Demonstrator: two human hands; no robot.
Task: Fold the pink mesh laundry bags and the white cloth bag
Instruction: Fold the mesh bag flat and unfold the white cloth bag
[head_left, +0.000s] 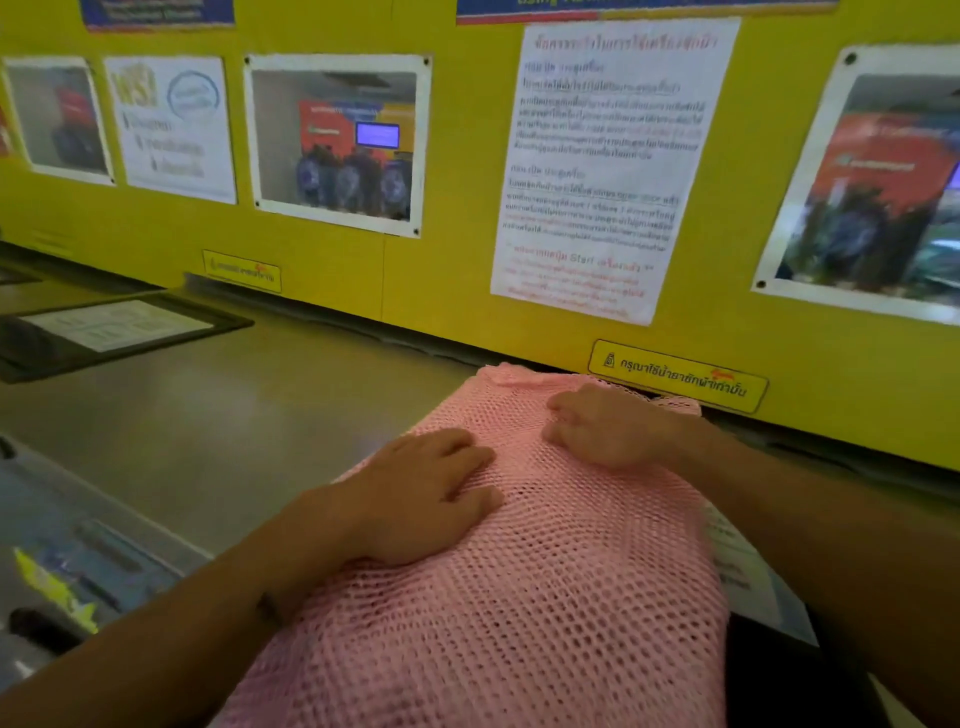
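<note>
A pink mesh laundry bag (561, 582) lies spread flat on the grey machine top (249, 415), reaching from the yellow wall towards me. My left hand (426, 493) rests palm down on its left side with the fingers straight. My right hand (608, 426) lies on the far part of the mesh, its fingertips bent down into the fabric near the wall. A white sheet or cloth with printed text (737, 561) shows from under the bag's right edge. I cannot tell whether it is the white cloth bag.
A yellow wall (457, 270) with posters and a printed notice (602, 171) stands right behind the bag. A black-framed panel with a paper label (119, 327) lies at the left. The machine's control area with stickers (57, 577) is at the near left.
</note>
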